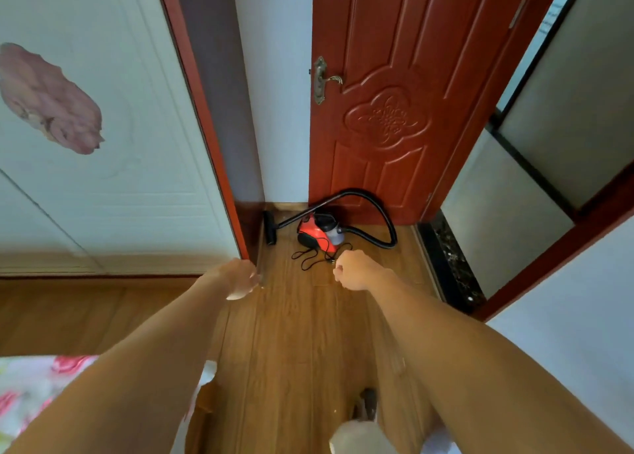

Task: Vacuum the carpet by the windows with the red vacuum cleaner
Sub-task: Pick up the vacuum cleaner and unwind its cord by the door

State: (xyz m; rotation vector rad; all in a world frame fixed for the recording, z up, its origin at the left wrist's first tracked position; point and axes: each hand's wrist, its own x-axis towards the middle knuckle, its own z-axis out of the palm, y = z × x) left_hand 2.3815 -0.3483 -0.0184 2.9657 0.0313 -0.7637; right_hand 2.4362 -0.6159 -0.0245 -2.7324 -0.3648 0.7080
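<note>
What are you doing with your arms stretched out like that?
A person reaches both arms toward the red vacuum cleaner. It sits on the wooden floor by the red door, its black hose looped beside it, its cord lying loose. Neither of the hands touches it yet: the left hand is open, the right hand has curled fingers and holds nothing.

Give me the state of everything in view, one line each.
red vacuum cleaner: on the floor, untouched
hose: looped, attached
power cord: loose on the floor
left hand: fingers straight, empty
right hand: fingers curled, empty
red door: cannot tell if shut
</note>
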